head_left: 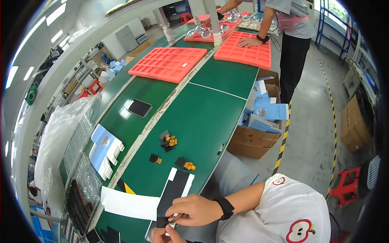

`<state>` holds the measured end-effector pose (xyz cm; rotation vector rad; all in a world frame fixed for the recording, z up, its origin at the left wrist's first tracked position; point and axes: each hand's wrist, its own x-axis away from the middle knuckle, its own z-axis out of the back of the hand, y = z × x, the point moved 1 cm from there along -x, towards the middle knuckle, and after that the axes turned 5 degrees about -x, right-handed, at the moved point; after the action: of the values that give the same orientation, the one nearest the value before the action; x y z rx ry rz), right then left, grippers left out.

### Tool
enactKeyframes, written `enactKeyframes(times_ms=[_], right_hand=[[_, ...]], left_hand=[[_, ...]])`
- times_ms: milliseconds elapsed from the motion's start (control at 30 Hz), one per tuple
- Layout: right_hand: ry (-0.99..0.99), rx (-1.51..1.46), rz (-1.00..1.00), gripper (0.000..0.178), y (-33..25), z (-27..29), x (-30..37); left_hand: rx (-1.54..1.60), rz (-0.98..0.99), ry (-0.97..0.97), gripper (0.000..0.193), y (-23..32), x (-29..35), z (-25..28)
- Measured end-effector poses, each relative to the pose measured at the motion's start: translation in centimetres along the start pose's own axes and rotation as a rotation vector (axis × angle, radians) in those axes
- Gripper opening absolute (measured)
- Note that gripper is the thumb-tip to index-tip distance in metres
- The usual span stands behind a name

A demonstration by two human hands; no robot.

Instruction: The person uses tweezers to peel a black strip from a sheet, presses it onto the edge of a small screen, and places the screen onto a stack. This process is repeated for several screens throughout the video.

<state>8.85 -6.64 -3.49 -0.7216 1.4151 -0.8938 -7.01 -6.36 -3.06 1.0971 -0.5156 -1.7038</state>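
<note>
Right hand [196, 210] pinched on 1 thin dark piece [178, 218]; left hand [165, 235] at 1 black square [162, 222], grip unclear. Farther: 3 black-orange part groups [171, 141]; far left, 1 phone [140, 108].

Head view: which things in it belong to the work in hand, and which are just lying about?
Likely part of the work:
small dark piece at the left hand and right hand
black sheet with white edges
white paper strip
small black-and-orange parts

Likely just lying about:
phone
flat blue-and-white carton
left-hand red tray
cardboard box of blue packaging
</note>
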Motion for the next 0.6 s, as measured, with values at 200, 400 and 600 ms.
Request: enactKeyframes(times_ms=[200, 400, 600], right_hand=[[0.038, -0.04, 0.036, 0.018, 0.9, 2.7, -0.1], [0.133, 0.201, 0.143, 0.018, 0.9, 6.3, -0.3], [0.073, 0.329, 0.183, 0.024, 1.8, 8.1, -0.5]], left_hand=[[-0.224, 0.008, 0.033, 0.007, 1.9, 0.4, -2.6], [0.476, 0.266, 0.088, 0.015, 1.1, -1.2, -7.3], [0.736, 0.375, 0.01, 0.012, 1.3, -2.4, -9.2]])
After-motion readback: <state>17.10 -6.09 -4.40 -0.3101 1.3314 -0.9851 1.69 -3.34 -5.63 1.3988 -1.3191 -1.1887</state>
